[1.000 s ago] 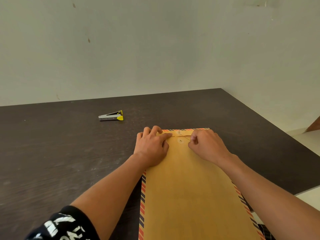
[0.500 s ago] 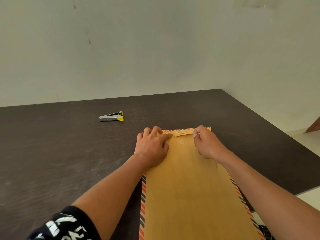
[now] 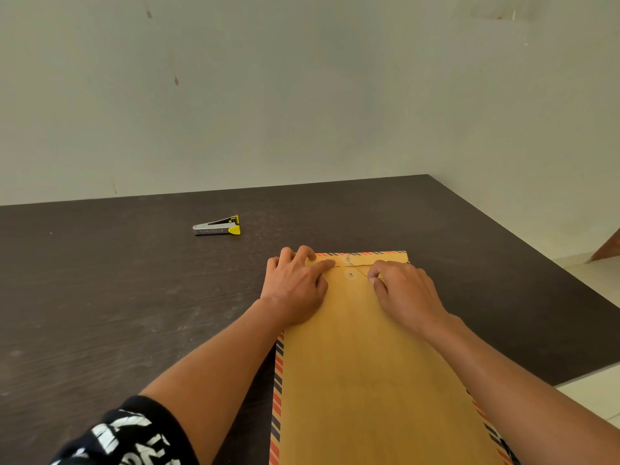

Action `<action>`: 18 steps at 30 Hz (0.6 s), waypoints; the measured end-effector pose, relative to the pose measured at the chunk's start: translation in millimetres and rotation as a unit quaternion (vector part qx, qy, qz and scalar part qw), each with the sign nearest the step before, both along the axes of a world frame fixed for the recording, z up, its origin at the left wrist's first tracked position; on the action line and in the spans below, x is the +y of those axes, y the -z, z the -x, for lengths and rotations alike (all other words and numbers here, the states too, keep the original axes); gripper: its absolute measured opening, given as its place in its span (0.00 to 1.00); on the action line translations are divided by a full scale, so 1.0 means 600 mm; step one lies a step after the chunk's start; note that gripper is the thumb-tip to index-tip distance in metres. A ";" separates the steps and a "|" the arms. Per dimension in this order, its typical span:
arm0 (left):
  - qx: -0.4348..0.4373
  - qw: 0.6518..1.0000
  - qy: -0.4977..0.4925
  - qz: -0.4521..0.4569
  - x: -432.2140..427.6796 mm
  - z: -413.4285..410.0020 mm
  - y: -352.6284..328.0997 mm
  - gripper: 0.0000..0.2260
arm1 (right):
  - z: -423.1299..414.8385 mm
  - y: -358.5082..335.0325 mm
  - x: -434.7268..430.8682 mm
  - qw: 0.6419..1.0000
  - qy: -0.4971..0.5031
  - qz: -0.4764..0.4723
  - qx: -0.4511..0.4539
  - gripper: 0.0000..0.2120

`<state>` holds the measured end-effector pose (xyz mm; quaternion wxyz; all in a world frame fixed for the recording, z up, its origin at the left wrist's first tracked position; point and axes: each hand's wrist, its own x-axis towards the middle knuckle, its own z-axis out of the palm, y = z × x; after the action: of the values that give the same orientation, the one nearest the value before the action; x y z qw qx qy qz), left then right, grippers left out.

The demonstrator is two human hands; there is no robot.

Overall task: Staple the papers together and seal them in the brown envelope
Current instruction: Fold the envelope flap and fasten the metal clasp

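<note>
On table (image 3: pixel 100 297), left hand (image 3: pixel 295 286) presses envelope (image 3: pixel 369 380); right hand (image 3: pixel 406 293) pinches string (image 3: pixel 360 270).

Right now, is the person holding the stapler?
No, the stapler lies alone on the dark table; the left hand presses the flap of the brown envelope and the right hand pinches its string.

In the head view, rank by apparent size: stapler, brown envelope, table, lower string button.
1. table
2. brown envelope
3. stapler
4. lower string button
Nearness enlarges the envelope, yet the order holds.
</note>
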<state>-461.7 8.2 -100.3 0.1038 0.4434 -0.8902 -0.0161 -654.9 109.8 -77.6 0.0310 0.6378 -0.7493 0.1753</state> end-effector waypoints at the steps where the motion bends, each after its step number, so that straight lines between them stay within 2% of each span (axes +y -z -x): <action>1: 0.001 1.000 -0.001 0.000 0.000 0.000 0.000 0.21 | -0.006 0.002 0.001 1.000 -0.004 -0.006 0.005 0.08; 8: 0.020 1.000 0.001 0.002 0.001 -0.001 0.003 0.21 | -0.040 0.005 -0.012 0.998 -0.030 -0.043 -0.022 0.10; 14: 0.042 0.999 0.001 0.003 0.002 -0.003 0.003 0.21 | -0.047 -0.009 -0.033 0.990 -0.036 -0.081 -0.111 0.09; 18: 0.081 0.997 0.003 -0.001 0.001 -0.006 0.003 0.19 | -0.046 -0.036 -0.050 0.987 -0.057 -0.119 -0.097 0.12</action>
<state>-457.9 8.8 -102.4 0.1749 0.4384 -0.8800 -0.0527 -627.4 80.0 -55.8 -0.1279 0.6589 -0.7265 0.1471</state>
